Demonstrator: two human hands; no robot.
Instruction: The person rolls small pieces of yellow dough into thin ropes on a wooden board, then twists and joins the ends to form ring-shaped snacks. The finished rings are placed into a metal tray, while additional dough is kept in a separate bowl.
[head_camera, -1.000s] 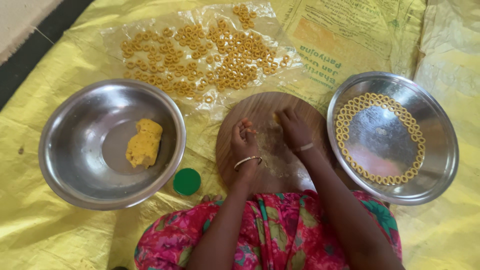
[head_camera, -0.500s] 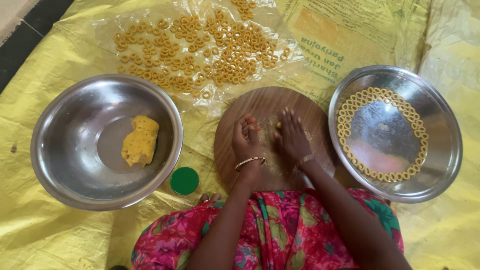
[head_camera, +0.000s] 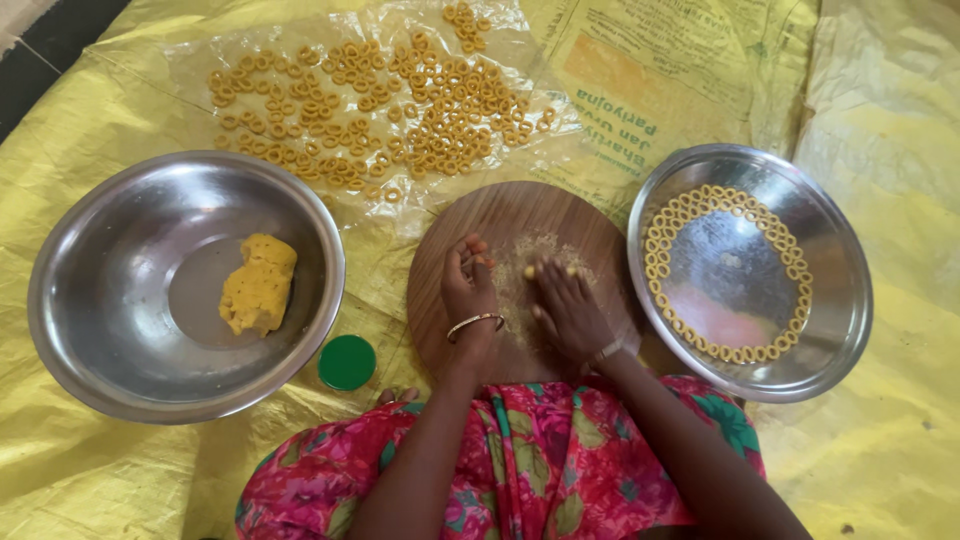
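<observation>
A round wooden board (head_camera: 520, 215) lies in front of me on a yellow sheet. My right hand (head_camera: 566, 310) lies flat on the board, fingers spread over a thin roll of yellow dough (head_camera: 548, 270) that shows at the fingertips. My left hand (head_camera: 468, 285) rests beside it, fingers curled loosely, touching the board near the dough's left end; a bangle is on the wrist. Floury crumbs dust the board between both hands.
A steel bowl (head_camera: 90, 330) at left holds a yellow dough lump (head_camera: 258, 285). A steel plate (head_camera: 835, 300) at right carries several dough rings (head_camera: 665, 235) along its rim. Many rings (head_camera: 400, 110) lie on clear plastic beyond the board. A green lid (head_camera: 347, 362) sits by the bowl.
My right hand has flattened and slid forward over the dough on the board. My left hand has shifted slightly left. The view has drifted a little.
</observation>
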